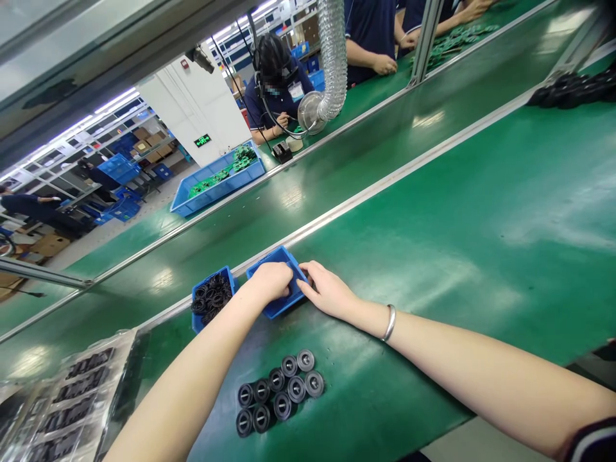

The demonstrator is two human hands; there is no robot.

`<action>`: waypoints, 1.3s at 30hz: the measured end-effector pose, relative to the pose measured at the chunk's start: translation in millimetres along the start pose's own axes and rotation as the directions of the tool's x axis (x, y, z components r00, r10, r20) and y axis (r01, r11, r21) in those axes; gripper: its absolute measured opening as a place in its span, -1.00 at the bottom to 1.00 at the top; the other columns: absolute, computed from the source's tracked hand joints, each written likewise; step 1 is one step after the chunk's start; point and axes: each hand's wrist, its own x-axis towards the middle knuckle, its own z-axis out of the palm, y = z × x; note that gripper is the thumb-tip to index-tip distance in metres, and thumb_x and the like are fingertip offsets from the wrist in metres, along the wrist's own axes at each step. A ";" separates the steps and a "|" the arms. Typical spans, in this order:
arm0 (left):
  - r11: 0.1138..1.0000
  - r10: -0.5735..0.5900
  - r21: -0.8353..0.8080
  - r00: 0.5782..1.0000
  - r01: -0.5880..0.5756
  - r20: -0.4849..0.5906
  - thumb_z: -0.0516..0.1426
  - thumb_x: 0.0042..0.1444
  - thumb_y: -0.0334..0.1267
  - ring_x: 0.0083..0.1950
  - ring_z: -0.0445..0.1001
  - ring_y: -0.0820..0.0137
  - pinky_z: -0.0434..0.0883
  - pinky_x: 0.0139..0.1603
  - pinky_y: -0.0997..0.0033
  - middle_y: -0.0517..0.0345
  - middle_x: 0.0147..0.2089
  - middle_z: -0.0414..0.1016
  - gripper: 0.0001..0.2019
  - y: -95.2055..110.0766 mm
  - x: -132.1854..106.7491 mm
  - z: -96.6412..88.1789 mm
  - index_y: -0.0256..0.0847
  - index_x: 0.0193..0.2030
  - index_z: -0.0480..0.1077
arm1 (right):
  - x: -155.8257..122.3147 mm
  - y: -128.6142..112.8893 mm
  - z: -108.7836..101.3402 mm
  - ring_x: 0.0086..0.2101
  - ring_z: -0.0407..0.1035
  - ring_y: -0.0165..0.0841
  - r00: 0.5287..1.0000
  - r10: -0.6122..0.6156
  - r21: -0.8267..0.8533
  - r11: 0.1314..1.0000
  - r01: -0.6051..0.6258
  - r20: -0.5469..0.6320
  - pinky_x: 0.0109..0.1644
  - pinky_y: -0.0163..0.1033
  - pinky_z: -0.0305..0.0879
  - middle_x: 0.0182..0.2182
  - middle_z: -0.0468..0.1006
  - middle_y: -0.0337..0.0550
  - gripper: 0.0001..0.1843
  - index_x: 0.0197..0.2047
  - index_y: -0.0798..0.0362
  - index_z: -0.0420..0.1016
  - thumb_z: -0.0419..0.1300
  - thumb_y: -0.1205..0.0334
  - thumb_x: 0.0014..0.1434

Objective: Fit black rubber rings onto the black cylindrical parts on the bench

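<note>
My left hand (275, 280) reaches into a small blue bin (268, 312), its fingers curled down inside; what they hold, if anything, is hidden. At the right side of the same bin, my right hand (332, 294) has its thumb and fingers on the rim. A silver bangle (389, 323) circles the right wrist. Just left stands a second blue bin (196, 323) filled with black rings (212, 296). Nearer to me, several round black parts (283, 405) with a light metal piece in their middles stand in two rows on the green tabletop (366, 410).
Clear plastic trays of black parts (72, 401) lie at the lower left. A metal rail (356, 206) crosses behind the bins. Beyond it are a blue crate of green boards (219, 186), a duct (332, 64) and co-workers. Black parts (572, 90) lie far right.
</note>
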 end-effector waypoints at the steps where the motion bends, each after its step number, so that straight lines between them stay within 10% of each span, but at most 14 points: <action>1: 1.000 0.000 -0.014 1.000 0.000 -0.013 0.17 0.30 -0.12 0.00 0.52 0.27 0.52 0.00 0.12 0.00 0.06 0.48 -0.69 -2.8 -1.8 -2.2 -0.24 0.08 0.41 | 0.0 0.5 0.2 -0.30 0.39 -0.32 1.000 -0.001 0.000 1.000 0.001 0.000 -0.14 -0.17 0.36 -0.16 0.44 -0.05 -0.72 0.09 0.13 0.35 0.11 0.27 0.34; 11: 0.982 -0.001 -0.187 0.982 -0.035 -0.190 0.13 0.11 -0.47 -0.20 0.54 0.38 0.41 -0.14 0.46 0.16 -0.20 0.60 -0.81 -28.9 -23.8 -7.6 -0.19 -0.19 0.50 | 1.0 -0.1 -0.6 -0.30 0.40 -0.33 1.000 -0.005 0.007 1.000 0.005 -0.005 -0.13 -0.18 0.37 -0.14 0.46 -0.02 -0.71 0.10 0.15 0.36 0.12 0.26 0.35; 23: 0.957 -0.019 -0.284 0.962 -0.061 -0.271 0.10 0.12 -0.41 -0.18 0.55 0.39 0.42 -0.13 0.47 0.17 -0.19 0.60 -0.84 -38.3 -27.7 -1.5 -0.20 -0.19 0.46 | 0.6 0.7 -0.7 -0.29 0.41 -0.31 1.000 0.002 0.004 1.000 -0.002 -0.005 -0.13 -0.16 0.37 -0.14 0.47 -0.02 -0.71 0.09 0.15 0.38 0.12 0.24 0.35; 39: 0.996 -0.084 -0.036 0.994 0.082 -0.069 0.17 0.30 -0.14 0.03 0.51 0.25 0.51 0.02 0.10 -0.03 0.10 0.46 -0.67 -3.0 -18.4 16.2 -0.25 0.11 0.40 | -2.1 -2.3 -1.8 -0.33 0.40 -0.33 0.999 0.013 0.020 1.000 -0.012 -0.036 -0.17 -0.17 0.39 -0.20 0.45 -0.07 -0.77 0.02 0.11 0.34 0.13 0.24 0.32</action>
